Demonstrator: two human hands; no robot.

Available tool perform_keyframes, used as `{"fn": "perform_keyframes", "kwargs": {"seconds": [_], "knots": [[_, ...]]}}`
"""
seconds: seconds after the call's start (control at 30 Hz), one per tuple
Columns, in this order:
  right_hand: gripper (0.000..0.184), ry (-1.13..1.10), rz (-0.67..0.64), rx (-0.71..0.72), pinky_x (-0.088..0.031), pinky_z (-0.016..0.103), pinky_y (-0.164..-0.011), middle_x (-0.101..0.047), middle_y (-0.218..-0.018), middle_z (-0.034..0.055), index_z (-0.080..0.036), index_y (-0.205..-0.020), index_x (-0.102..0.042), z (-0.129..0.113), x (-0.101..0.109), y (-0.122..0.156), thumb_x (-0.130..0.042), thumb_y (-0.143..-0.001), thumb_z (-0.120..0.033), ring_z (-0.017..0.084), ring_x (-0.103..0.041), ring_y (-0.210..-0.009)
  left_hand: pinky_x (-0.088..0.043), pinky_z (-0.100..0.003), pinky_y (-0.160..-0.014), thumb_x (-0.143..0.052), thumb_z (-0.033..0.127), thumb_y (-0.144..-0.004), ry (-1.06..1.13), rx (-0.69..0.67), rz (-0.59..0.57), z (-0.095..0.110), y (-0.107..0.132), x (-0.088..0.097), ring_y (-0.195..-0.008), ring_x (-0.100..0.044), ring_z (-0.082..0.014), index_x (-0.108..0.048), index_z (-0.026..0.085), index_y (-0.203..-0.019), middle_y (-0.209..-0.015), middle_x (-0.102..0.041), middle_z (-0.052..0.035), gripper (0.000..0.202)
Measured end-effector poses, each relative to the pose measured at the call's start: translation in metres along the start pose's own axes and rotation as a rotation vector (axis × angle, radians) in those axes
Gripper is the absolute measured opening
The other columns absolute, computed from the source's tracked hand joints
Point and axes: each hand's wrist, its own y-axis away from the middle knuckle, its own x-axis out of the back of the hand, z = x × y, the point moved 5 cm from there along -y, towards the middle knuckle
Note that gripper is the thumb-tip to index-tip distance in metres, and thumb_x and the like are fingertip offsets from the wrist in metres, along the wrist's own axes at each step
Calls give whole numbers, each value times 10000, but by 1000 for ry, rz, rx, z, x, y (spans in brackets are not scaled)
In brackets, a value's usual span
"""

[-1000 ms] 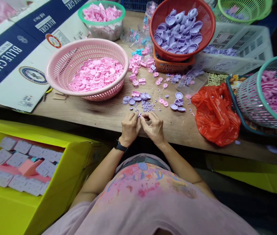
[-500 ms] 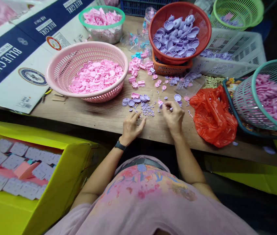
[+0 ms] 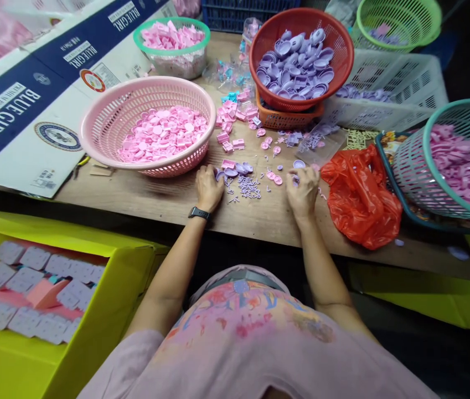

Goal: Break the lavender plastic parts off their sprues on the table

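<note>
My left hand (image 3: 208,189), with a dark band on the wrist, curls at the left end of a small group of purple oval plastic pieces (image 3: 231,172). Its fingertips close on one purple piece (image 3: 220,175), partly hidden. My right hand (image 3: 302,191) rests on the table farther right, fingers curled around a purple plastic piece (image 3: 295,180) that they mostly cover. Just beyond those fingers lies a round purple piece (image 3: 299,164). Between the hands are a heap of tiny purple hook-like parts (image 3: 248,187) and two round pink pieces (image 3: 274,177).
A pink basket (image 3: 106,149) of pink pieces stands left, a red basket (image 3: 346,55) of purple pieces behind. At right are a red plastic bag (image 3: 363,205) and a tilted teal basket (image 3: 413,166). A yellow box (image 3: 130,277) sits below left.
My left hand has moved left and forward onto the purple oval pieces. My right hand has shifted right, from beside the pink pieces to the round purple ones.
</note>
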Motion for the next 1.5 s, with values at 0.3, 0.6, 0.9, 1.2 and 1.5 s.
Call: {"fn": "perform_keyframes", "kwargs": {"seconds": [0.3,0.6,0.9,1.2,1.5], "knots": [[112,-76,-309,-4,-469,400,-880,-642,-958,116,-180,-890,-681,-25,-42,30,-590,-920,-236,270,-576,-933,-483,-312,-747,-591,178,-789,154,65,66,5,17,28,-696,-581,-178,-509,220,-750,-740,-611,-17,100],[135,-100,-314,26,-487,361,-778,-641,-938,117,-185,-909,-630,-16,-41,29,-495,-916,-189,240,-591,-820,-553,-234,-538,-758,405,-725,921,404,-111,8,59,27,-555,-641,-108,-636,184,-1064,-833,-680,-12,422],[164,-50,-379,81,-464,375,-819,-641,-945,128,-171,-953,-635,-15,-35,27,-480,-904,-153,259,-586,-860,-520,-191,-507,-788,346,-670,992,476,-110,17,72,27,-546,-628,-96,-594,175,-784,-675,-643,19,282],[171,85,-558,226,-449,373,-790,-679,-1004,157,-159,-975,-674,-17,-38,15,-542,-872,-125,276,-609,-847,-576,-235,-535,-782,316,-651,1027,494,-157,27,80,20,-570,-690,-138,-652,161,-918,-721,-712,-7,334],[245,83,-572,259,-462,364,-744,-708,-944,147,-135,-966,-747,-24,-33,5,-527,-862,-112,251,-626,-776,-604,-253,-527,-780,325,-668,1008,527,-223,32,87,14,-568,-711,-168,-632,154,-820,-645,-699,-9,273]]}}
